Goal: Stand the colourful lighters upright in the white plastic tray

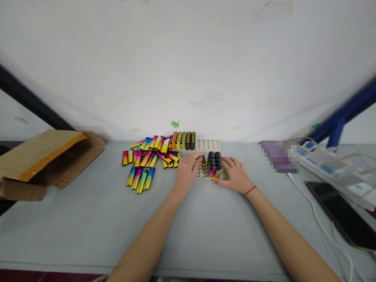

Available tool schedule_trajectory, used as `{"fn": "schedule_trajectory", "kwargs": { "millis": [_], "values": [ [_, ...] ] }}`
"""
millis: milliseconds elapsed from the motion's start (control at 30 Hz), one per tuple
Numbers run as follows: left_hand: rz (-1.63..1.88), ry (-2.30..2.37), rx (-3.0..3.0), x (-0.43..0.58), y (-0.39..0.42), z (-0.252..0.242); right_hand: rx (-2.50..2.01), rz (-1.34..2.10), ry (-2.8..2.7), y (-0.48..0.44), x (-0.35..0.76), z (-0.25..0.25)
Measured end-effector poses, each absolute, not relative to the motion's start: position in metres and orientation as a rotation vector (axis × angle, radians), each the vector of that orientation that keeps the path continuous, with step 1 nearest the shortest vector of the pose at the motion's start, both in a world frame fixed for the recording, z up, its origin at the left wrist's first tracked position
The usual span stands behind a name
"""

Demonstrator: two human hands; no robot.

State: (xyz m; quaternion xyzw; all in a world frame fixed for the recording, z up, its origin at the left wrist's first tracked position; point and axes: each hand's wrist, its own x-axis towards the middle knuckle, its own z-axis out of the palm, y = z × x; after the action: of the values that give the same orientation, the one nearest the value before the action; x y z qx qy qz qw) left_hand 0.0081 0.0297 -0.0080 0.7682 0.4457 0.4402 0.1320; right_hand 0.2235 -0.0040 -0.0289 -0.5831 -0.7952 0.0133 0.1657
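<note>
My left hand [187, 169] is closed in a pinch at the left side of the front white tray [202, 170]. A small dark-gold piece, apparently a lighter [203, 158], shows at its fingertips; most of it is hidden. My right hand [235, 174] curves around the tray's right side, thumb at the front and fingers apart, next to several upright black-topped lighters [215, 159] with shiny coloured bodies. Whether it presses on them is hard to see. Left of my left hand lie several rainbow-metallic lighters [141, 180], loose in a pile.
Behind stands a second white tray [208, 145], its left part filled with gold-topped pieces [183, 141]. An open cardboard box [55, 156] lies at left. At right are a power strip [326, 166], a white cable [311, 203] and a black phone [343, 213]. A wall rises behind.
</note>
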Motion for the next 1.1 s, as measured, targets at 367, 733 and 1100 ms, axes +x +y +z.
{"fn": "schedule_trajectory", "kwargs": {
  "millis": [367,733,1100],
  "values": [
    [1.284,1.184,2.241,0.008,0.0326,-0.013,-1.671,0.032,-2.271,-0.0041,0.2232,-0.0282],
    [1.269,1.119,2.307,0.0097,0.0306,-0.0128,-1.658,0.019,-2.272,-0.0042,0.2221,-0.027],
    [1.075,1.262,2.452,0.0079,0.0324,-0.0154,-1.66,0.01,-2.261,-0.0049,0.222,-0.0276]
  ]
}}
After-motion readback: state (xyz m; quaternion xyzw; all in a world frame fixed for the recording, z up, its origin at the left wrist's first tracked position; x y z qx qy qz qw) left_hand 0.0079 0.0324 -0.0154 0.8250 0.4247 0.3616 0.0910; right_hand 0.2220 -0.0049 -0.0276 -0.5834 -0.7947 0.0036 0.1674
